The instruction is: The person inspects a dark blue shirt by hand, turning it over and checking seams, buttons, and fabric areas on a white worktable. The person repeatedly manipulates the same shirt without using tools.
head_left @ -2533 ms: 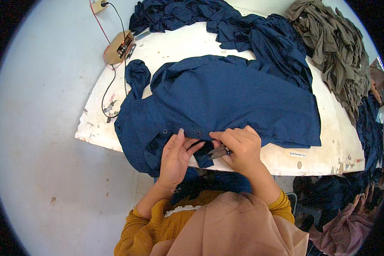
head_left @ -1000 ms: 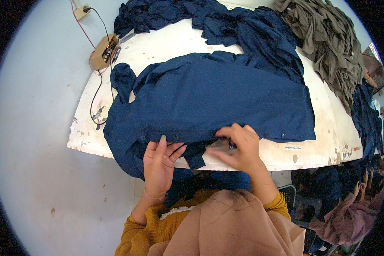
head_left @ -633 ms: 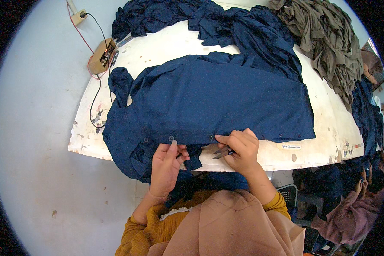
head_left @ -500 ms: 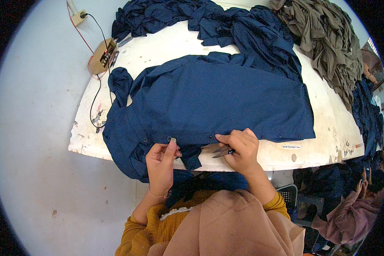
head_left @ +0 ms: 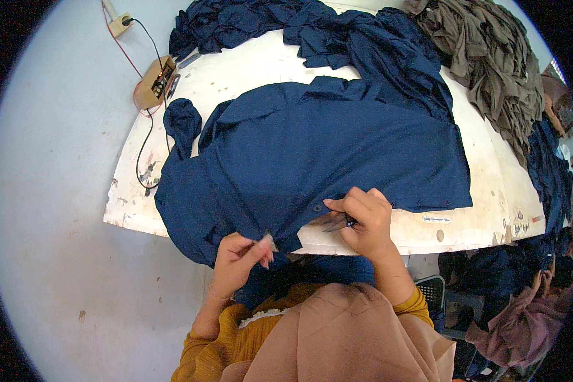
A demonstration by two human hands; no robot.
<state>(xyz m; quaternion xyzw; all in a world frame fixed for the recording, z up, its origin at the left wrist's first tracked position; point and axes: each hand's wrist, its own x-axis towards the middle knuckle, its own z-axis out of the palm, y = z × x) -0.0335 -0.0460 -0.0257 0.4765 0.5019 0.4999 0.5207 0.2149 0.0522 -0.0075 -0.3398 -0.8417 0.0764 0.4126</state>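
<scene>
A navy shirt (head_left: 337, 143) lies spread on the table, its buttoned front edge toward me. My left hand (head_left: 237, 261) is closed in a pinch at that edge, its fingertips smeared by motion. Folds in the cloth run toward those fingertips. My right hand (head_left: 368, 219) is closed around small dark thread snips (head_left: 335, 223), whose blades point left. Its thumb and forefinger also rest at the shirt's edge, beside a dark button (head_left: 317, 208).
More navy garments (head_left: 388, 57) are heaped at the back, with brownish-grey cloth (head_left: 490, 70) at the far right. A wired box (head_left: 154, 83) sits at the white table's (head_left: 490, 223) left edge, near the wall. Another person's sleeve (head_left: 516, 325) shows at lower right.
My left hand has moved down toward me, drawing the shirt's front edge with it and creasing the cloth. The right hand has hardly moved and still holds the snips.
</scene>
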